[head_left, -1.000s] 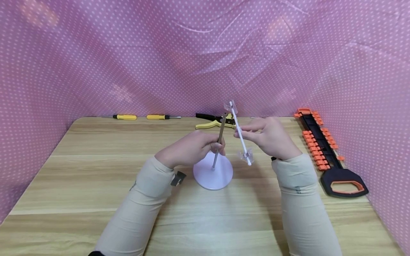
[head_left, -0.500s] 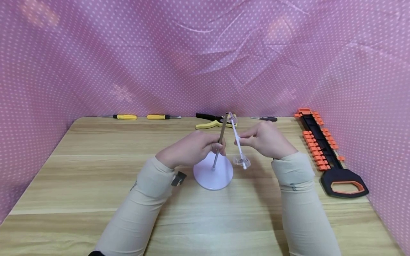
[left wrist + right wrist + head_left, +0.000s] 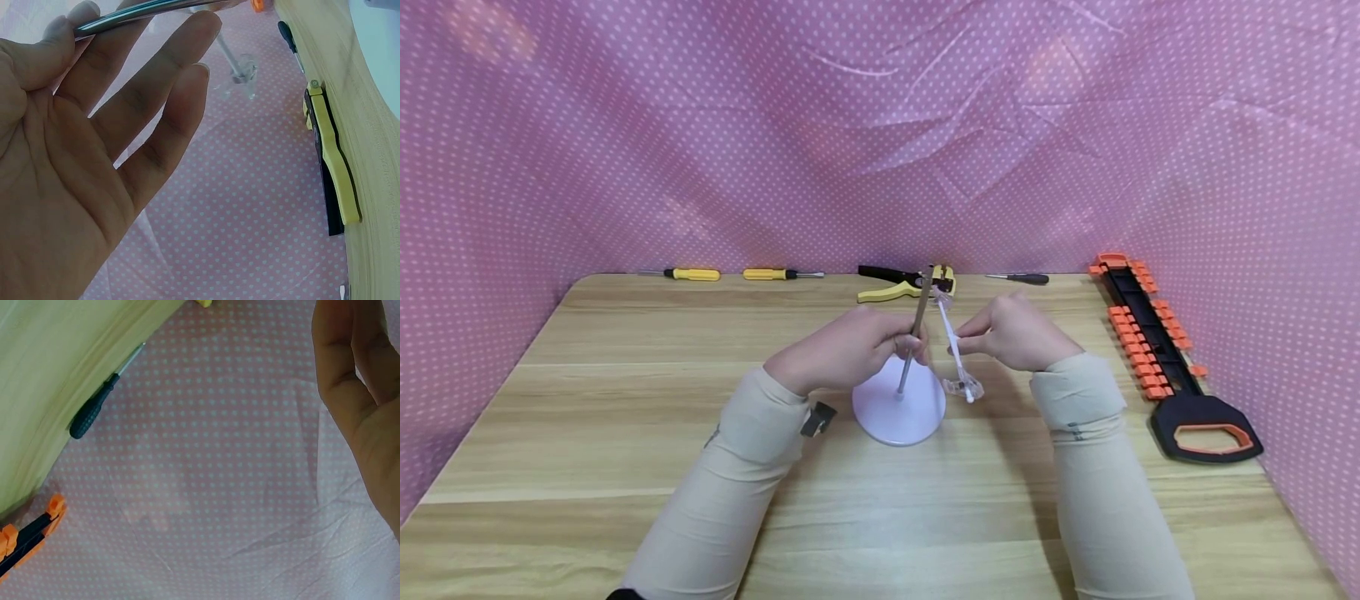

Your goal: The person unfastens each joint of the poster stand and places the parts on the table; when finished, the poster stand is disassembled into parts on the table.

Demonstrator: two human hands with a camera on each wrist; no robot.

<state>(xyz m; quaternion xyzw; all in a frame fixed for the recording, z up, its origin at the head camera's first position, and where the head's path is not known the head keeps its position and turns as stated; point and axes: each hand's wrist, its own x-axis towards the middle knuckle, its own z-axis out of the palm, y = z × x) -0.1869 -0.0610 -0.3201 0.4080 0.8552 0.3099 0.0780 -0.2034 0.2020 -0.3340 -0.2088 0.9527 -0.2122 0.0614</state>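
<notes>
My left hand (image 3: 865, 346) holds a slim metal rod (image 3: 919, 321), which rises at a slight tilt from a round white base (image 3: 887, 421) on the table. The left wrist view shows the thumb and forefinger pinching this rod (image 3: 128, 17), the other fingers loosely spread. Just to its right, my right hand (image 3: 1018, 335) pinches a thin white bar (image 3: 951, 332) near its middle. Clear plastic clips (image 3: 964, 388) sit at both ends of the bar. Only part of the right hand (image 3: 356, 381) shows in the right wrist view; its fingertips are cut off.
Along the back edge lie two yellow-handled screwdrivers (image 3: 696, 274), a wire stripper (image 3: 887, 294) and a dark screwdriver (image 3: 1028, 279). A black rack with orange clips (image 3: 1150, 333) and a large handle lies on the right. Pink dotted cloth (image 3: 880, 167) hangs around the table.
My right hand has lowered the white bar towards the base and slightly left, bringing it closer to the metal rod. The left hand has stayed in place.
</notes>
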